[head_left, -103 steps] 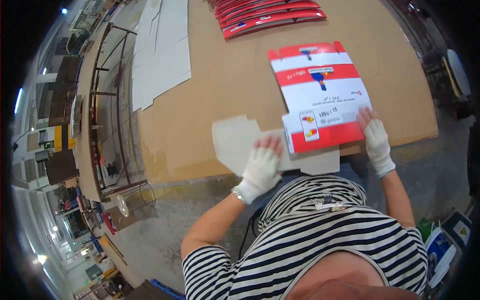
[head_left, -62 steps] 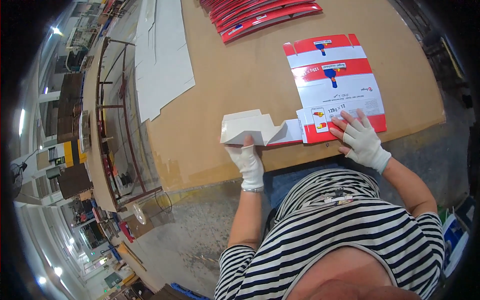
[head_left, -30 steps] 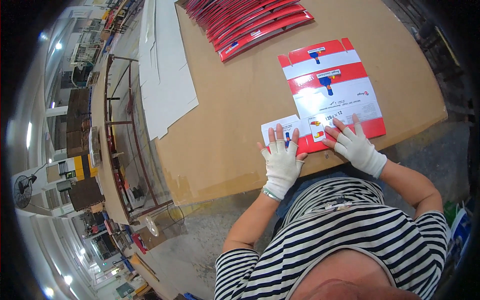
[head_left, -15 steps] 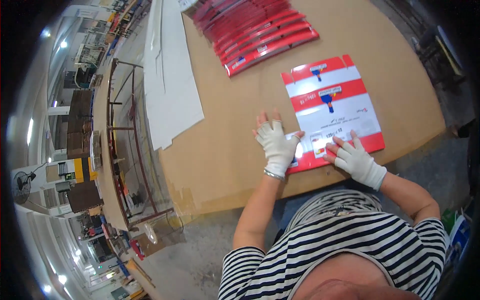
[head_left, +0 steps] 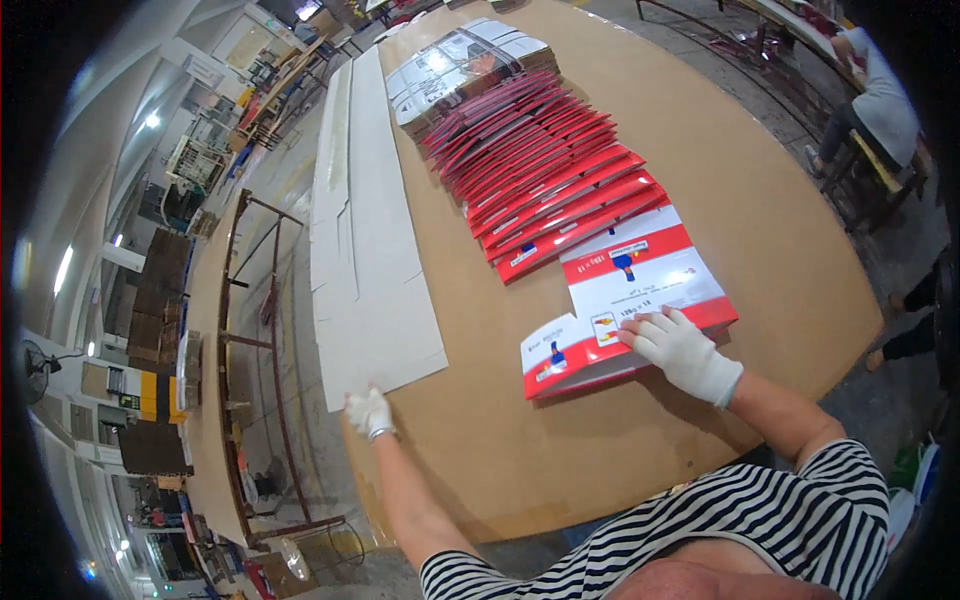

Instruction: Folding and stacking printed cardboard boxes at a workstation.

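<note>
At half past seven on the view's clock face, the left hand (head_left: 370, 412), in a white fingerless glove, reaches far out from the body. Its forearm runs up from six o'clock toward eleven, and the fingers point away from the person, at the near corner of some pale sheets (head_left: 380, 270). Whether the fingers pinch a sheet or only touch it, I cannot tell.

Between three and four o'clock, the gloved right hand (head_left: 684, 357) lies open, palm down, on a red and white carton (head_left: 645, 285). Its fingers are slightly bent and point toward ten o'clock; the elbow is bent, and the forearm comes in from four.

The carton lies folded on the brown table (head_left: 790, 260), toward three o'clock, with a small panel jutting out toward the left hand and its near edge gaping a little. Its far end is partly hidden by a row of overlapping red cartons (head_left: 550, 180), which stretches toward twelve, where a pale bundle (head_left: 465, 65) sits. At two o'clock, well apart, another person (head_left: 885, 110) sits.
</note>
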Available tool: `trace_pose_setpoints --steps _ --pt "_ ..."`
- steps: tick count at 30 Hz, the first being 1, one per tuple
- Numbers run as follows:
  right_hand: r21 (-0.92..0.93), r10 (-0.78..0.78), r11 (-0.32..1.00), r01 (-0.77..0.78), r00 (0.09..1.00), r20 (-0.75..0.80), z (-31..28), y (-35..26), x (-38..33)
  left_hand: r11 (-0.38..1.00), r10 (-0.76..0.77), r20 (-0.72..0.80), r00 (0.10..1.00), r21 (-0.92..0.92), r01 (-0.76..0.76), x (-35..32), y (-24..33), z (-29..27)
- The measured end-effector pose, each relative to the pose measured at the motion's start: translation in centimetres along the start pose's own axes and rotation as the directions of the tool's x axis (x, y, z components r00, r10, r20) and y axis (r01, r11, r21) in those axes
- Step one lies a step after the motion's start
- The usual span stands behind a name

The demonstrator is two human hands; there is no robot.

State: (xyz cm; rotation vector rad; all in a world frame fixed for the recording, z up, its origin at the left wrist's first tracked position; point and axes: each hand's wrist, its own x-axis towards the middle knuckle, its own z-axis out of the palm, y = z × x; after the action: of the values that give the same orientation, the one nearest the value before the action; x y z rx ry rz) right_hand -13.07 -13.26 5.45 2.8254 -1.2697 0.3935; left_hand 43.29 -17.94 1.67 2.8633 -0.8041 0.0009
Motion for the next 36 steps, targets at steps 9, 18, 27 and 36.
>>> trace_pose_setpoints --steps 9,18,27,36 --pt "-0.130 0.087 0.985 -0.116 0.973 -0.214 5.1 3.9 8.4 0.965 -0.049 0.059 0.997 -0.254 0.063 13.0 -8.4 1.2" --pt "0.001 -0.001 1.000 0.002 0.980 -0.200 9.9 9.3 14.4 0.968 -0.238 -0.274 0.932 -0.146 0.204 7.9 -3.3 -0.7" --pt "0.417 -0.105 0.882 0.222 0.953 -0.284 -2.0 -9.2 7.5 0.432 0.632 -0.284 0.721 -0.643 -0.632 -17.8 -3.2 -6.4" --pt "0.464 0.011 0.881 0.089 0.978 -0.207 -3.5 -7.0 -3.1 0.317 0.832 -0.263 0.489 -0.498 -0.807 -37.8 -1.9 -6.7"
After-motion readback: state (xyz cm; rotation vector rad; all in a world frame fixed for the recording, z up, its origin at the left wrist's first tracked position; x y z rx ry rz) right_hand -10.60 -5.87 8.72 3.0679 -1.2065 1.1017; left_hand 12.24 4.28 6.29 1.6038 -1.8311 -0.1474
